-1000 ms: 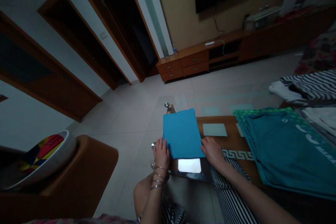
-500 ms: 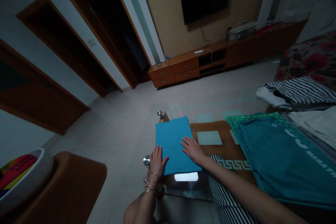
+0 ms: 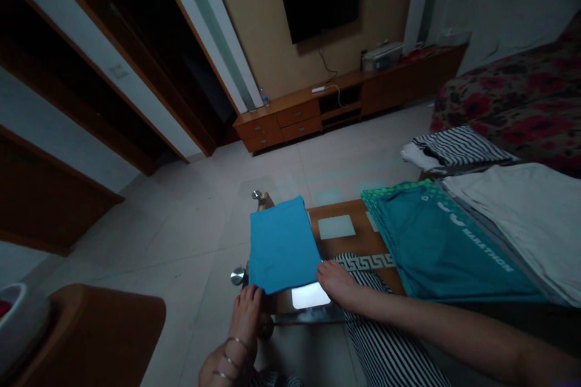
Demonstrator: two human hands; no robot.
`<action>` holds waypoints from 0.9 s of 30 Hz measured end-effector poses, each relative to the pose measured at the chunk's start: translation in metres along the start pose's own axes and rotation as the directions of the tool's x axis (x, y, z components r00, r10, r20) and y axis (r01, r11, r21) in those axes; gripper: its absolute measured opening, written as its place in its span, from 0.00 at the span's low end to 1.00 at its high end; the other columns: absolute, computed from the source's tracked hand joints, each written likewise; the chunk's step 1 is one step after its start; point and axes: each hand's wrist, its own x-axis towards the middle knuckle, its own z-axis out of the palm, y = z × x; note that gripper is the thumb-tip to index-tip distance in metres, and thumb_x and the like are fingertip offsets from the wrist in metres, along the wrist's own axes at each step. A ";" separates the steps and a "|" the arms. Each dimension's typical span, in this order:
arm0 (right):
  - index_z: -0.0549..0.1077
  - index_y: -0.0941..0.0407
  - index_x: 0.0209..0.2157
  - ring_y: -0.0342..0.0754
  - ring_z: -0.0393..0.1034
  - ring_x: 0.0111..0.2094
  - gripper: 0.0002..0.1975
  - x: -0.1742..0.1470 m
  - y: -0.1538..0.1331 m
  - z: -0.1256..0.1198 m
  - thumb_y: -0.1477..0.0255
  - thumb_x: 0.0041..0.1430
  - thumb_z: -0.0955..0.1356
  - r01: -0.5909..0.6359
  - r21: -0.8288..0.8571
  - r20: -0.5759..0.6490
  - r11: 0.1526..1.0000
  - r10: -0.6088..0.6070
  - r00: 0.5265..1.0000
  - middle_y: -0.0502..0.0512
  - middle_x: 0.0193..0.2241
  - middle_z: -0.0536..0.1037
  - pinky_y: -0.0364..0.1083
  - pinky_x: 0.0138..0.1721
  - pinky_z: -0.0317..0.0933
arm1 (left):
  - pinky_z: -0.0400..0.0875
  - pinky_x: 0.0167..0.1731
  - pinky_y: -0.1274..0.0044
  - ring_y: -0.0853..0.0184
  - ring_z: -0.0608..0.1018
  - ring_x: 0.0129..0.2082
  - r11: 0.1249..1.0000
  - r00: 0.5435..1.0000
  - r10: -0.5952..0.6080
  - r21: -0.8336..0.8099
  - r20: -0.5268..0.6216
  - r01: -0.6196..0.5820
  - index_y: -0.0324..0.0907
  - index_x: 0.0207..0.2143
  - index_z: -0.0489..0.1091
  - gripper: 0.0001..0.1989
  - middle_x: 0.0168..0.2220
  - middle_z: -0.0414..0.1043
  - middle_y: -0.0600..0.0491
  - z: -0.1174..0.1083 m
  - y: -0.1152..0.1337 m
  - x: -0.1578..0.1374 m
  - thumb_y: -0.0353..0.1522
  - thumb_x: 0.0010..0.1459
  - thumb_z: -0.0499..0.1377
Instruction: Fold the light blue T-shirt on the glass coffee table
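Folded blue cloth (image 3: 281, 243) lies flat as a neat rectangle on the corner of the glass-topped table (image 3: 358, 242), edges squared; the folding looks done. Left hand (image 3: 247, 313) at the cloth's near-left corner, fingers loosely extended on the edge, no clear grip. Right hand (image 3: 334, 281) at the near-right corner, fingers flat, touching the hem. Right of the cloth: teal marathon shirt (image 3: 445, 248) spread unfolded, beige garment (image 3: 521, 217) beyond it, striped garment (image 3: 454, 148) further back. These seem left to fold.
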 end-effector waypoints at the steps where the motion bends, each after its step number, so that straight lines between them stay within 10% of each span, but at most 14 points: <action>1: 0.74 0.60 0.34 0.52 0.67 0.39 0.06 0.004 -0.002 0.000 0.79 0.57 0.65 0.008 -0.033 0.003 0.999 -0.008 1.000 0.61 0.35 0.74 0.49 0.39 0.59 | 0.62 0.49 0.68 0.58 0.67 0.53 1.000 0.999 -0.012 0.009 0.037 0.012 0.42 0.48 0.68 0.18 0.52 0.66 0.45 -0.001 -0.003 0.004 0.23 0.58 0.50; 8: 0.74 0.61 0.34 0.53 0.67 0.40 0.06 0.028 -0.007 -0.010 0.80 0.56 0.65 0.073 -0.084 -0.051 0.994 -0.077 0.996 0.63 0.35 0.75 0.50 0.40 0.58 | 0.63 0.45 0.70 0.61 0.70 0.44 0.996 0.998 -0.068 -0.049 0.001 0.068 0.39 0.39 0.70 0.13 0.43 0.70 0.45 -0.010 -0.004 0.023 0.23 0.58 0.48; 14: 0.71 0.60 0.35 0.47 0.67 0.32 0.07 0.043 0.019 -0.044 0.79 0.52 0.64 -0.059 0.443 -0.176 0.894 0.152 0.973 0.56 0.30 0.75 0.44 0.34 0.57 | 0.63 0.45 0.70 0.62 0.72 0.42 0.929 0.957 -0.239 -0.325 -0.166 0.176 0.40 0.35 0.68 0.08 0.38 0.73 0.48 -0.034 -0.012 0.035 0.23 0.52 0.53; 27: 0.73 0.59 0.42 0.46 0.70 0.39 0.14 0.106 0.071 -0.215 0.78 0.55 0.62 0.100 0.570 -0.520 0.815 0.264 0.812 0.56 0.39 0.77 0.43 0.42 0.60 | 0.65 0.33 0.78 0.68 0.72 0.30 0.828 0.782 -0.328 -0.560 -0.531 -0.034 0.40 0.35 0.66 0.08 0.31 0.70 0.52 -0.232 -0.045 0.091 0.33 0.54 0.52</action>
